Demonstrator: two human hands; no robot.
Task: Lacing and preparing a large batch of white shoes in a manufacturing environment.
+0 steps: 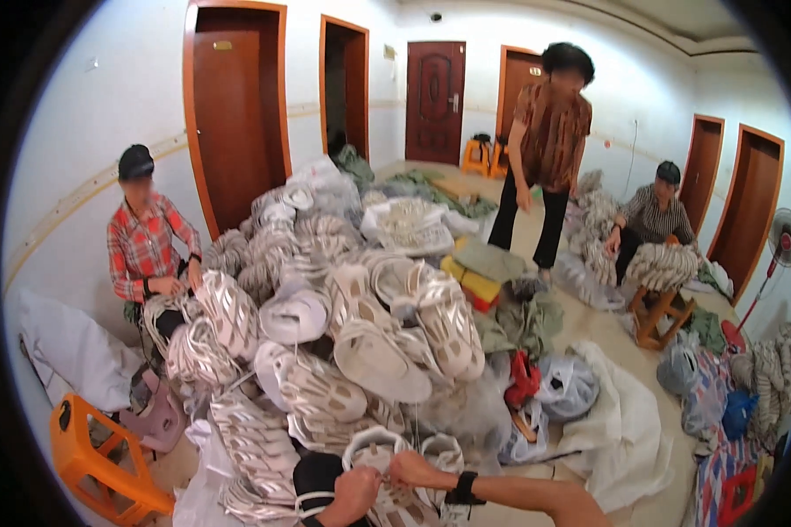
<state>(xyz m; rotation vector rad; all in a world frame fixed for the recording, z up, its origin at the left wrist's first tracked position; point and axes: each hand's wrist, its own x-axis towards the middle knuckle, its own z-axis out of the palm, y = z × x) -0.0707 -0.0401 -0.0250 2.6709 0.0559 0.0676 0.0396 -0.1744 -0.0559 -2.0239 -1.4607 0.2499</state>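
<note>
A white-and-beige shoe upper (373, 443) stands low in front of me, its round opening facing up. My left hand (357, 494) is closed in a pinch at the near edge of that opening. My right hand (416, 471), a black band at its wrist, pinches the same edge just to the right, the fingertips of both hands almost meeting. Any small thing between the fingertips is hidden. Another shoe upper (444, 454) sits right of my right hand. Nested uppers (253, 439) lie in a row left of my hands. Beyond rises a big heap of similar uppers (382, 358).
An orange plastic stool (105, 457) stands at the left. A person in a plaid shirt (154, 241) handles uppers there. Another person (549, 132) stands beyond the heap; a third (659, 215) sits at the right. White cloth (620, 422) and plastic bags (567, 386) lie right of the heap.
</note>
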